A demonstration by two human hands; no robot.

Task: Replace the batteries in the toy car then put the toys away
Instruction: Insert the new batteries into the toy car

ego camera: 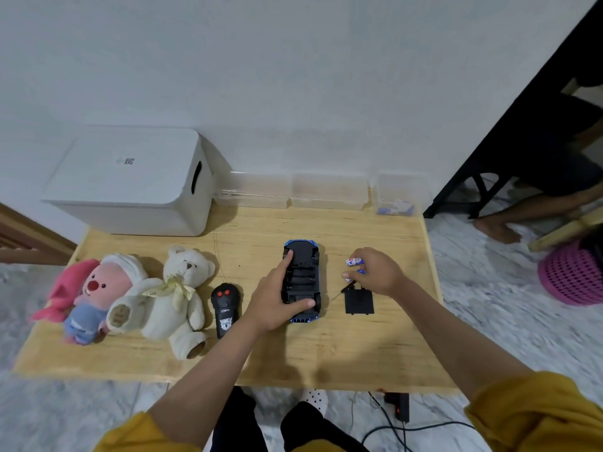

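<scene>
From the head camera, the blue toy car (301, 279) lies upside down at the centre of the wooden table (326, 353), nose toward twelve o'clock, its battery bay open. The left hand (274, 305) comes in from seven o'clock and holds the car down, fingers spread: the forefinger reaches along the car's left flank toward the far wheel, the thumb presses across the near end. At three o'clock from the car, the right hand (378, 272) pinches small blue-and-white batteries (354, 261) in curled fingertips, just above the tabletop. The black battery cover (359, 301) lies flat just under that hand, at four o'clock from the car. At nine o'clock stand the black remote control (224, 309), a white teddy bear (177, 298) and a pink plush toy (88, 298) in a row. A white storage box (130, 181) sits at eleven o'clock, and clear plastic containers (326, 190) line the wall at twelve to one.
</scene>
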